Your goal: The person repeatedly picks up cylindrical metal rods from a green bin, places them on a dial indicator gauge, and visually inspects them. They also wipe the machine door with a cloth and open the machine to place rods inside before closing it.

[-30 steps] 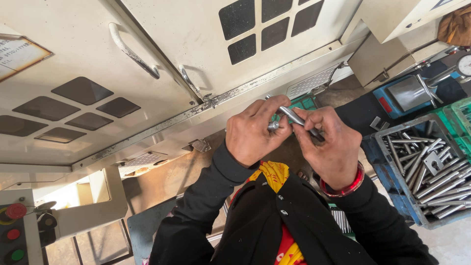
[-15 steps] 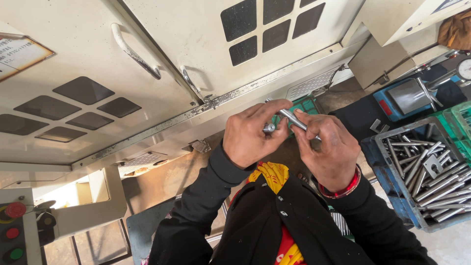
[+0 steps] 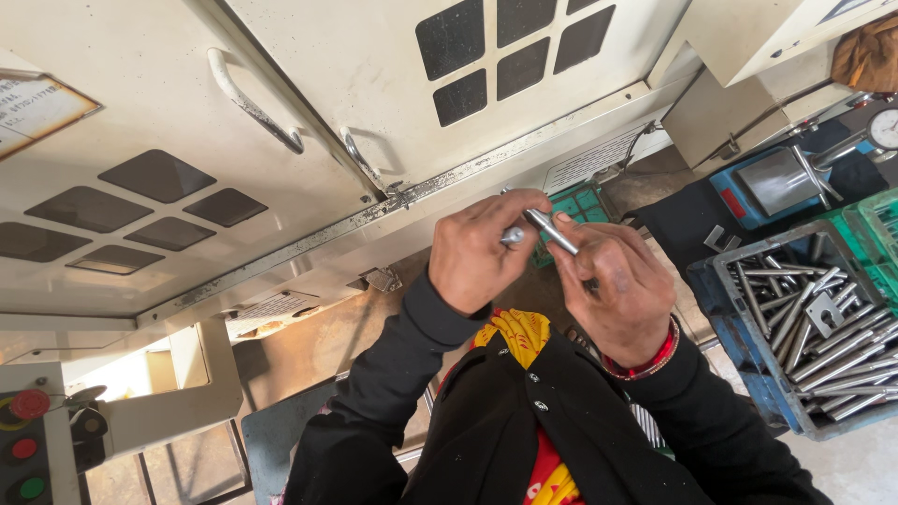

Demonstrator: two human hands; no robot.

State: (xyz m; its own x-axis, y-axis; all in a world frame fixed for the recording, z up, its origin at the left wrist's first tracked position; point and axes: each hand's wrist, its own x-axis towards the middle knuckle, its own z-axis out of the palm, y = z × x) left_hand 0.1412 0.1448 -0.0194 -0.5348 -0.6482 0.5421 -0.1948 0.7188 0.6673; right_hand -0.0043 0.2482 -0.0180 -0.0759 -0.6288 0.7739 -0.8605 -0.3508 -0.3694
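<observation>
Lower left of the frame: control panel [image 3: 26, 449] with red and green buttons. Above it, the cream machine doors [image 3: 309, 122] with dark window squares and two metal handles [image 3: 251, 101] fill the upper left and centre.

Centre: my left hand [image 3: 479, 257] curls shut, thumb and fingers pinching one end of a metal rod [image 3: 550, 231]. Just right of it, my right hand [image 3: 619, 297] closes on the rod's other end, thumb pressed on top. The rod sits between both hands, tilted, held up in front of the machine's lower edge, touching nothing else.

I judge the rod stiff, smooth steel, light for its size but slippery. Best grip is on the shank near each end, fingers wrapped, not on the tip.

Right of the frame: blue crate [image 3: 739, 327] full of similar rods [image 3: 823, 337], a green crate [image 3: 879, 229] behind it, a dial gauge [image 3: 884, 128] upper right.

Hard to make out: the rod's lower end is buried in my right palm. Its left tip is half covered by fingers. I cannot tell whether it is one piece or two. The green crate is cut off at the edge.
</observation>
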